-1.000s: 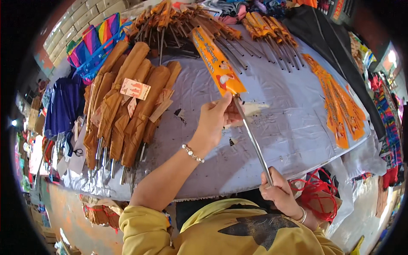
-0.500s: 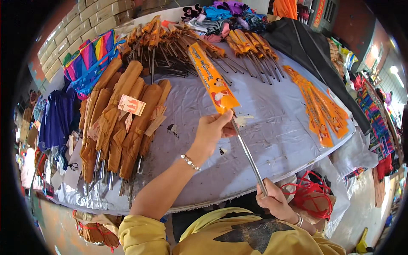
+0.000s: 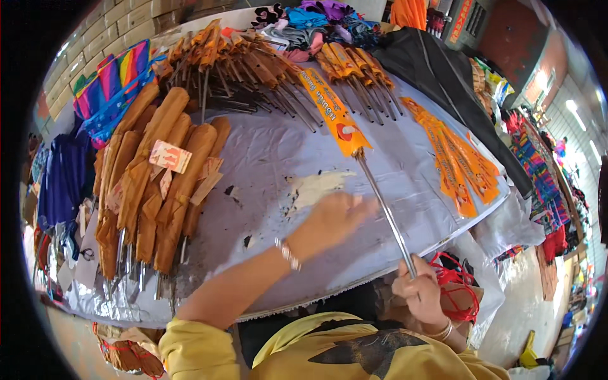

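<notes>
Well, right hand [image 3: 418, 290] grips a shiny, orange-sleeved rod [image 3: 391, 225]; blurred left hand [image 3: 330, 223] seems empty.

Moderately bright indoor light fills a round fisheye view whose corners fall to black. Strip lights [image 3: 575, 114] glow white at upper right, and the pale floor [image 3: 516, 304] at lower right shines. The lilac-grey tablecloth [image 3: 253, 164] shows soft-edged shadows near the left forearm [image 3: 234, 291] and a faint sheen on its wrinkles. A bright glint runs along the slim metal shaft [image 3: 386, 212]. The left hand [image 3: 332, 225] is smeared by motion blur (its fingers melt into haze), while the right hand [image 3: 419, 288] looks fairly crisp. Toward the rim, the stacked cartons [image 3: 123, 22] bow and small background details soften.
</notes>
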Available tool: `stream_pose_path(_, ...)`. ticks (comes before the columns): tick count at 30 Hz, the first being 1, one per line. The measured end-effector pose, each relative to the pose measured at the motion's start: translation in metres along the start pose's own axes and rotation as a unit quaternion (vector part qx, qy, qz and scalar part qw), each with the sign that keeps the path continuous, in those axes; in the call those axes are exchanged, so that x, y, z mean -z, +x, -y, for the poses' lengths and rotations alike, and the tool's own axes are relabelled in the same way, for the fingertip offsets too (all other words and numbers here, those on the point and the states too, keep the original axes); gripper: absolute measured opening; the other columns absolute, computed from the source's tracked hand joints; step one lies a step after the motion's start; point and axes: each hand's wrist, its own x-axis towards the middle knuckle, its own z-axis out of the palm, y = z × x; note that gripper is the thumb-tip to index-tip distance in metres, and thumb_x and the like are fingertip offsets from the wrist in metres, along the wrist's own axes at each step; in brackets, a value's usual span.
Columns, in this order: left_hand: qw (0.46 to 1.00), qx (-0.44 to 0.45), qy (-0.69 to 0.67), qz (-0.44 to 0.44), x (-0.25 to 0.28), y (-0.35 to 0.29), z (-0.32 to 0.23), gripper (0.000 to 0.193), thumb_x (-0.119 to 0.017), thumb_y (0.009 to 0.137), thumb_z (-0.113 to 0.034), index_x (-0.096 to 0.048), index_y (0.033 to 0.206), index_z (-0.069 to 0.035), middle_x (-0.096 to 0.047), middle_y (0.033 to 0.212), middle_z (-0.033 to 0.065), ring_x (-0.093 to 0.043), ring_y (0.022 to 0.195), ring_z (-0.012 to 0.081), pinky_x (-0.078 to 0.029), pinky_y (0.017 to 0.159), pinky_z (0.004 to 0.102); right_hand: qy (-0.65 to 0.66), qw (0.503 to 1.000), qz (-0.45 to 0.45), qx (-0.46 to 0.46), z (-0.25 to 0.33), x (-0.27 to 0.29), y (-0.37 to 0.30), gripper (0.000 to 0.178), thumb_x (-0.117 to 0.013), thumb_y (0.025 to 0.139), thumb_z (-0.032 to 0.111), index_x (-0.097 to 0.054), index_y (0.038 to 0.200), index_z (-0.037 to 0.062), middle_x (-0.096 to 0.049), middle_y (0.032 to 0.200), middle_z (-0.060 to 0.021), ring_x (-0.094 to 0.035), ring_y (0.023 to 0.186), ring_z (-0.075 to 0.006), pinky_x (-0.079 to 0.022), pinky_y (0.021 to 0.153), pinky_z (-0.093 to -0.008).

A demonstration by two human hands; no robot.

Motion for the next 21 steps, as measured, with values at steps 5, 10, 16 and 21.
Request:
stream_pose_path(5,0.962,-0.217,0.161,0.030,-0.055,-0.067,-0.011,0.073,-0.062,0.081,-0.035,-0.029,0.141,-0.010,-0.017,0.145,0.0284,-0.027,0.128,0.0490,-0.029,0.097,0.0636,0.057,0.995,-0.042,0.064,0.012,0.037,0.067,0.019,-0.050,0.083,0.020,-0.048,0.085,0.0009,-0.036,0.060,0.0023,-0.032,0.048,-0.0081,-0.029,0.047,-0.0227)
stream_pose_path(10,0.915,-0.246,0.315,0.057,-0.066,-0.059,-0.008,0.070,-0.055,0.082,-0.026,-0.025,0.145,-0.014,-0.012,0.149,0.0237,-0.020,0.133,0.0482,-0.027,0.093,0.0718,0.111,0.993,0.020,0.033,0.048,0.066,0.225,0.019,-0.050,0.084,0.019,-0.052,0.092,0.0013,-0.030,0.056,0.0065,-0.026,0.045,-0.0036,-0.023,0.042,-0.0202)
stream_pose_path(16,0.926,-0.251,0.278,0.055,-0.069,-0.055,-0.005,0.055,-0.040,0.090,-0.020,-0.030,0.143,-0.017,-0.015,0.150,0.0200,-0.017,0.135,0.0441,-0.025,0.093,0.0732,-0.051,0.997,0.005,-0.064,0.015,0.094,0.400,0.018,-0.053,0.084,0.022,-0.054,0.093,0.0068,-0.031,0.054,0.0083,-0.028,0.043,-0.0030,-0.021,0.041,-0.0210)
stream_pose_path(21,0.942,-0.234,0.241,0.018,-0.072,-0.057,0.002,0.053,-0.039,0.091,-0.023,-0.031,0.143,-0.018,-0.017,0.150,0.0205,-0.018,0.135,0.0437,-0.026,0.093,0.0726,-0.318,0.939,-0.038,-0.122,-0.035,0.072,0.455,0.034,-0.055,0.084,0.030,-0.057,0.109,0.0071,-0.050,0.063,0.0007,-0.046,0.051,-0.0086,-0.032,0.043,-0.0237)
